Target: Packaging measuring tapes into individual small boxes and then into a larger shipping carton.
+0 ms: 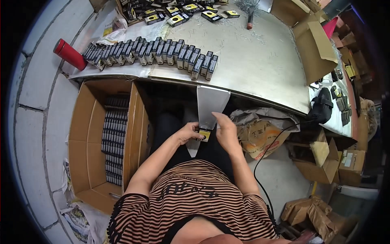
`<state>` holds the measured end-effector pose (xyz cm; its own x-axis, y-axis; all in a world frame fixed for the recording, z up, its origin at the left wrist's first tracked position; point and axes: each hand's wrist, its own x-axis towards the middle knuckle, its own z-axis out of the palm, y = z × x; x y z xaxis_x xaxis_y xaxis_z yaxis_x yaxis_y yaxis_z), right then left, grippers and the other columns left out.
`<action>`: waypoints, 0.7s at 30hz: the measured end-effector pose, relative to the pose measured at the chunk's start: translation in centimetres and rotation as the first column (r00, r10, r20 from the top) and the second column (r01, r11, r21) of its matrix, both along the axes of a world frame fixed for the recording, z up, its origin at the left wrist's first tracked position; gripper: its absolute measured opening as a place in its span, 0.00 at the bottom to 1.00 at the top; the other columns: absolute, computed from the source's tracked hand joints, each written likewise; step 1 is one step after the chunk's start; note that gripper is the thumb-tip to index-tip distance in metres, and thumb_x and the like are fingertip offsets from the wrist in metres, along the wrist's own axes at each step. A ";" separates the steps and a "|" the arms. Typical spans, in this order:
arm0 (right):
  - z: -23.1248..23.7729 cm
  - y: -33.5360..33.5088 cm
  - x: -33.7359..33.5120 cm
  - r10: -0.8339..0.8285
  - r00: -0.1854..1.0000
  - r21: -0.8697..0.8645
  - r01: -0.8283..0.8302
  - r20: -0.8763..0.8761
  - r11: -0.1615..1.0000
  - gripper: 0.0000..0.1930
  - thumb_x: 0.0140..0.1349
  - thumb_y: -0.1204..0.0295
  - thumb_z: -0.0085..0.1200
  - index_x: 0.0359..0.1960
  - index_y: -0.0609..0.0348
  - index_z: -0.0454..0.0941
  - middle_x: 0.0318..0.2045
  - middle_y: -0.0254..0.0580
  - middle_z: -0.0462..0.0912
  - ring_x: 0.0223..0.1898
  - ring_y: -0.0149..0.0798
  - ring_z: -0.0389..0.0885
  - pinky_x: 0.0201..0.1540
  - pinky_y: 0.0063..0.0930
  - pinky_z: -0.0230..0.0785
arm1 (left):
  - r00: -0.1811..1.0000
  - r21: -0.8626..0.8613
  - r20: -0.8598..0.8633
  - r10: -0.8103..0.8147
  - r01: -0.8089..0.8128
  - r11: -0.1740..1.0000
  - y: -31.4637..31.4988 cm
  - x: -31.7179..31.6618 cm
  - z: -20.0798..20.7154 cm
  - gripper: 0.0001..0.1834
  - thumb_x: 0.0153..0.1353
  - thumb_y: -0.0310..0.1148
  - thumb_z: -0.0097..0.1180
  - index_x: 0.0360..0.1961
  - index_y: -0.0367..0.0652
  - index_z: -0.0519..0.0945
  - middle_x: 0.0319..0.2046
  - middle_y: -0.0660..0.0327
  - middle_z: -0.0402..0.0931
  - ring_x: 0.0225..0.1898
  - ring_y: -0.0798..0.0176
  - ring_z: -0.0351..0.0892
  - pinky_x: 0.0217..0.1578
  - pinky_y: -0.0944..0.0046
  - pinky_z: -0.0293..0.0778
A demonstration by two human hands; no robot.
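My left hand (188, 133) grips a small yellow-and-black box (206, 134) at its left side, thumb across the front. The box is at the lower end of a grey metal chute (212, 101), which slopes down from the table edge above my lap. Just right of the chute is my right hand (226, 131), its index finger stretched toward the chute and nothing visible in it; its other fingers are partly hidden. Small silvery bits show in the chute's lower end, too small to make out.
Rows of small boxes (161, 52) stand on the metal table (260, 61), near a red flask (70, 54). Loose boxes (178, 19) and thin silvery pieces lie farther back. A carton (87, 138) on the left holds stacked boxes. A paper sack (260, 136) and black cable are right.
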<state>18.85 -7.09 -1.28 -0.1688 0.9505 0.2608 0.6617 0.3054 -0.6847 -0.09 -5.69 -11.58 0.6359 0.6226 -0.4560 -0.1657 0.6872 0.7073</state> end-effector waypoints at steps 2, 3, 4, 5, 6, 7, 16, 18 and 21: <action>-3.4 -0.8 -0.2 0.131 0.989 -0.247 -0.109 0.074 0.963 0.18 0.57 0.83 0.46 0.49 0.60 0.78 0.46 0.57 0.80 0.50 0.57 0.78 0.53 0.41 0.71 | 0.997 0.042 -0.055 0.052 -0.049 0.998 -0.1 0.7 -1.3 0.24 0.48 0.16 0.64 0.50 0.35 0.77 0.41 0.60 0.81 0.40 0.66 0.81 0.43 0.65 0.78; -3.4 -1.0 -0.8 0.197 0.970 -0.372 -0.133 0.141 0.919 0.18 0.57 0.81 0.47 0.49 0.60 0.78 0.46 0.57 0.80 0.49 0.57 0.78 0.52 0.41 0.71 | 0.997 0.047 -0.058 0.042 -0.040 0.998 -0.1 0.8 -1.7 0.24 0.48 0.16 0.64 0.50 0.35 0.77 0.41 0.60 0.81 0.40 0.66 0.81 0.43 0.65 0.78; -1.8 -1.3 -2.0 0.281 0.941 -0.497 -0.155 0.190 0.854 0.17 0.58 0.79 0.48 0.49 0.59 0.78 0.45 0.56 0.81 0.49 0.57 0.78 0.52 0.42 0.72 | 0.992 0.074 -0.124 -0.006 0.015 0.997 -0.6 0.4 -2.1 0.22 0.48 0.17 0.64 0.48 0.35 0.79 0.39 0.61 0.82 0.39 0.67 0.81 0.42 0.66 0.77; 0.3 -1.3 -2.2 0.281 0.935 -0.566 -0.114 0.218 0.816 0.16 0.58 0.77 0.49 0.48 0.58 0.80 0.43 0.54 0.82 0.47 0.56 0.79 0.50 0.43 0.72 | 0.980 0.096 -0.190 -0.053 0.072 0.993 -1.2 0.1 -2.6 0.19 0.49 0.17 0.64 0.45 0.36 0.80 0.37 0.62 0.82 0.37 0.68 0.81 0.40 0.67 0.77; -0.2 -1.2 -1.8 0.213 0.959 -0.454 -0.108 0.187 0.885 0.15 0.58 0.76 0.50 0.47 0.58 0.80 0.43 0.54 0.82 0.46 0.56 0.79 0.49 0.43 0.72 | 0.977 0.114 -0.207 -0.053 0.078 0.990 -1.7 -0.2 -3.1 0.17 0.50 0.18 0.64 0.43 0.36 0.82 0.34 0.63 0.82 0.35 0.70 0.80 0.39 0.68 0.76; -0.4 -1.1 -1.2 0.148 0.978 -0.336 -0.092 0.146 0.938 0.15 0.57 0.76 0.50 0.46 0.58 0.81 0.42 0.53 0.82 0.46 0.56 0.80 0.48 0.43 0.73 | 0.967 0.170 -0.254 0.034 0.010 0.985 -2.7 -0.4 -3.6 0.15 0.51 0.18 0.63 0.42 0.35 0.82 0.34 0.64 0.82 0.34 0.70 0.80 0.39 0.68 0.76; 4.2 -0.5 -2.3 -0.092 0.317 -0.285 -0.639 -0.944 0.714 0.31 0.69 0.58 0.41 0.69 0.61 0.56 0.62 0.52 0.70 0.60 0.44 0.71 0.64 0.38 0.62 | 0.843 0.971 -0.030 0.537 -0.104 0.217 -3.8 -1.6 11.1 0.31 0.48 0.33 0.73 0.53 0.35 0.73 0.40 0.53 0.79 0.41 0.57 0.82 0.39 0.66 0.78; 6.0 0.0 -3.3 -0.134 0.145 -0.197 -0.639 -0.980 0.744 0.30 0.62 0.66 0.45 0.64 0.69 0.61 0.56 0.59 0.74 0.57 0.45 0.75 0.62 0.40 0.66 | 0.828 0.989 -0.069 0.557 -0.019 0.150 -2.5 -1.5 11.3 0.29 0.47 0.34 0.73 0.49 0.36 0.74 0.38 0.53 0.78 0.38 0.55 0.82 0.37 0.65 0.78; 4.8 1.1 -3.2 -0.245 0.268 -0.359 -0.572 -0.932 0.737 0.21 0.59 0.75 0.46 0.55 0.71 0.72 0.46 0.54 0.82 0.49 0.42 0.81 0.55 0.34 0.73 | 0.790 0.992 -0.128 0.600 0.111 0.066 -2.2 -1.5 10.5 0.25 0.45 0.37 0.74 0.41 0.38 0.74 0.36 0.54 0.78 0.33 0.53 0.82 0.32 0.65 0.79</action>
<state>15.69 -6.01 3.56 -0.3873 0.9063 -0.1690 -0.5281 -0.3684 -0.7651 -1.56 -7.91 -1.08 0.2961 0.7861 0.5425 0.3719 -0.6181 0.6926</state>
